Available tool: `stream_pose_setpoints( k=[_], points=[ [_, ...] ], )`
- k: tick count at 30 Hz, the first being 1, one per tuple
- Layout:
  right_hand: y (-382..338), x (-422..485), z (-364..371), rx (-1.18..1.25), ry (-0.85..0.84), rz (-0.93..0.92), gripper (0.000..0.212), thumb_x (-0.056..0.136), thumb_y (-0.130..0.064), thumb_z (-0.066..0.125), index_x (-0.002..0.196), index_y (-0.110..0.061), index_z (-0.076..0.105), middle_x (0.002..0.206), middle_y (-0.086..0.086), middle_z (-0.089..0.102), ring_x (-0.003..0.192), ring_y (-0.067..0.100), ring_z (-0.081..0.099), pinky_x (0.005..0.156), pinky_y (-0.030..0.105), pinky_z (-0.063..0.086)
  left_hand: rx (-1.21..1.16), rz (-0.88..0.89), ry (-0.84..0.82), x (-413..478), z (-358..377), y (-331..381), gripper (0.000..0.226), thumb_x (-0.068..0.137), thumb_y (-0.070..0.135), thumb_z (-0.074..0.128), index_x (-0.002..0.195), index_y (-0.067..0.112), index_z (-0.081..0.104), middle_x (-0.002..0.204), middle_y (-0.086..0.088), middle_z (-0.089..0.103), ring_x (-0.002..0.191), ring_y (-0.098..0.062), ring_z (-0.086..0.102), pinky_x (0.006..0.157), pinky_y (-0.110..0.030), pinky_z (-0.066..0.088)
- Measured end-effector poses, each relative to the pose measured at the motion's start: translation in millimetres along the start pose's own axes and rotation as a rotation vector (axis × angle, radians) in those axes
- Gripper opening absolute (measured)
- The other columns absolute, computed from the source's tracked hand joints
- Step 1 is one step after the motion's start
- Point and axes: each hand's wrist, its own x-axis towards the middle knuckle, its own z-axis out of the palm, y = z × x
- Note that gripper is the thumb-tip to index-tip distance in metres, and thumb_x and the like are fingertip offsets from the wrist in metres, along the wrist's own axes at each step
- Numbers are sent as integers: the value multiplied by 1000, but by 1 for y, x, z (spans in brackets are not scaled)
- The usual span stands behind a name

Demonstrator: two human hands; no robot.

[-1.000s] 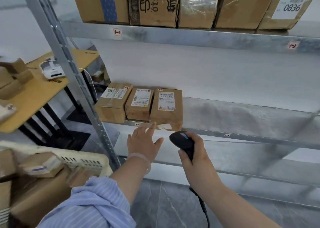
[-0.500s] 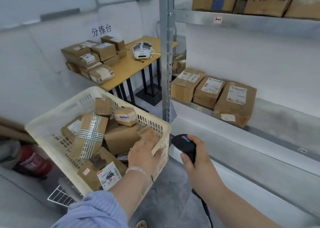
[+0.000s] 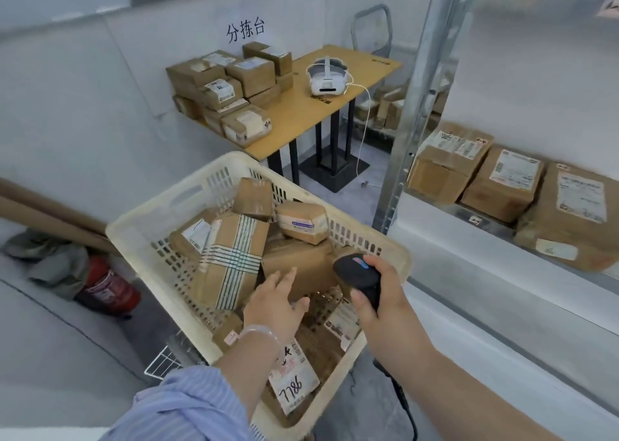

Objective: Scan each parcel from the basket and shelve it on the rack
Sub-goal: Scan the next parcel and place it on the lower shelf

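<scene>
Parcels: brown cardboard parcels lie heaped inside the cream slotted plastic basket (image 3: 140, 226); none is in either hand.
Top of heap: a tape-striped parcel (image 3: 231, 259) leans at the basket's middle, with a plain brown box (image 3: 298, 266) just beside it.
Near corner of basket: a labelled parcel marked 7786 (image 3: 291, 383) lies face up.
Left hand: the left hand (image 3: 273, 306) is over the basket with fingers spread and gripping nothing; its fingertips overlap the plain brown box, and I cannot tell whether they touch it.
Right hand: the right hand (image 3: 378, 293) has its fingers curled round a black handheld scanner (image 3: 355, 269) at the basket's right rim.
Rack: the grey metal rack (image 3: 415, 105) stands right of the basket; 3 shelved parcels (image 3: 502, 186) sit side by side on its shelf.
Beyond the basket: a yellow wooden table (image 3: 301, 115) carries a stack of cardboard boxes (image 3: 227, 88) and a white headset (image 3: 326, 77).
Left of the basket: a red fire extinguisher (image 3: 107, 286) lies on the floor.
</scene>
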Motion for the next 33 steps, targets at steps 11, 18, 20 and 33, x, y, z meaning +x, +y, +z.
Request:
stream_pose_setpoints(
  k=[11,18,20,33],
  points=[
    [2,14,37,-4,-34,42,51,99,-29,56,124,-61,26,127,-16,46,105,15,59,81,28,50,15,-22,-283,19,15,-52,67,92,54,58,152,40,32,157,4,27,144,-21,25,117,-40,30],
    [10,7,37,-28,-61,117,47,99,-30,54,126,-58,27,114,-10,56,81,4,57,62,14,38,67,-110,-258,22,19,-59,77,91,49,61,155,40,20,160,5,14,145,-25,21,113,-47,37],
    [10,5,36,-37,-63,123,46,99,-31,54,125,-59,28,114,-12,57,81,1,56,61,13,37,36,-200,-221,21,19,-62,83,90,49,63,156,42,13,160,3,9,145,-28,19,111,-49,38],
    [7,-4,32,-60,-59,113,50,100,-31,55,119,-65,24,114,-14,56,82,2,59,60,12,38,148,-166,-357,27,4,-71,105,79,51,77,148,62,-2,144,-3,18,103,-22,49,94,-35,48]
  ],
)
